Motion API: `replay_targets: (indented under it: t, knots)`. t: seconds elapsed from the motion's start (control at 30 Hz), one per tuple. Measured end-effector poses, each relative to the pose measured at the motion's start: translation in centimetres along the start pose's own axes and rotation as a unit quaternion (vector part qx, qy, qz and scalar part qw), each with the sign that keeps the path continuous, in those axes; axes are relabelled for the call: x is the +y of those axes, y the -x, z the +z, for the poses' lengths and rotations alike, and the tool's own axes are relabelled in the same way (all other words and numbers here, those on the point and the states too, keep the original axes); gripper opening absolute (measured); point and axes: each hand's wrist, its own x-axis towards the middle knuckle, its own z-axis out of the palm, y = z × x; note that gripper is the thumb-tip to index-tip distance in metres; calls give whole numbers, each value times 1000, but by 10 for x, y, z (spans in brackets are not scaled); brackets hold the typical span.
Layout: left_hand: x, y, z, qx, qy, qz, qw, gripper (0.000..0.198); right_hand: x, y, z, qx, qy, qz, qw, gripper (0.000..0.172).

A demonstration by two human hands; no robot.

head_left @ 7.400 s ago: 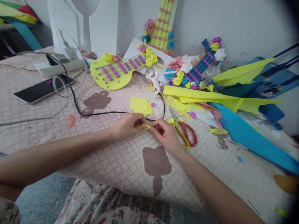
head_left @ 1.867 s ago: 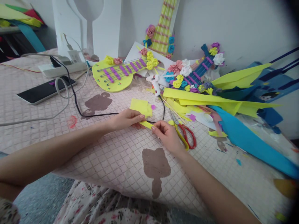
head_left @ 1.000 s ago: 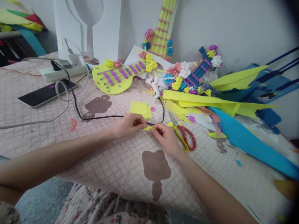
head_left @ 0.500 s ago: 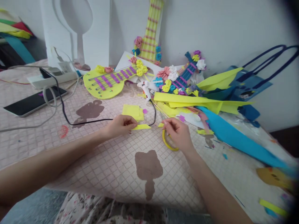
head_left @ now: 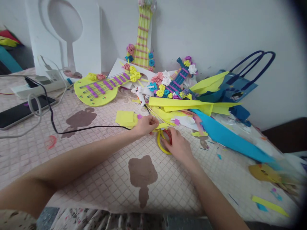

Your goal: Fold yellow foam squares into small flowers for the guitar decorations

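My left hand (head_left: 146,125) pinches a narrow yellow strip (head_left: 163,126) between thumb and fingertips, a little above the table. Close to its right, my right hand (head_left: 179,144) is closed on the handles of a pair of scissors (head_left: 159,143), one loop yellow and the other red inside. The blades are mostly hidden behind the fingers and the strip. A stack of yellow squares (head_left: 125,118) lies just behind my left hand. Past it stands a white glue gun (head_left: 140,95), its black cord running under my left hand.
A yellow paper guitar (head_left: 96,94) lies at the back left, near a power strip (head_left: 38,86) and a dark phone-like device (head_left: 21,111). Yellow sheets (head_left: 182,103), a long blue sheet (head_left: 223,135) and a blue bag (head_left: 237,88) fill the right side.
My left hand has moved right with the yellow strip. My right hand no longer shows the small yellow piece and has closed on the scissors handles. The view has shifted rightward.
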Motion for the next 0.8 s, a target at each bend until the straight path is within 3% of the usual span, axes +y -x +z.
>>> replay_targets:
  t: [0.2, 0.33, 0.43, 0.63, 0.8]
  knots:
    - [-18, -6, 5, 18, -75, 9, 997, 11, 19, -2, -9, 36, -208, -2, 978, 34]
    - [-15, -4, 7, 28, -110, 23, 993, 14, 29, -1, -20, 170, -277, 36, 945, 41]
    - [-14, -4, 8, 35, -128, 31, 991, 17, 26, 0, -19, 211, -275, 16, 938, 41]
    - [-12, -2, 10, 52, -148, 50, 986, 26, 5, 4, -1, 166, -171, -13, 971, 43]
    - [-9, 3, 3, 42, -149, 55, 987, 22, -4, 5, 3, 28, -15, -31, 999, 38]
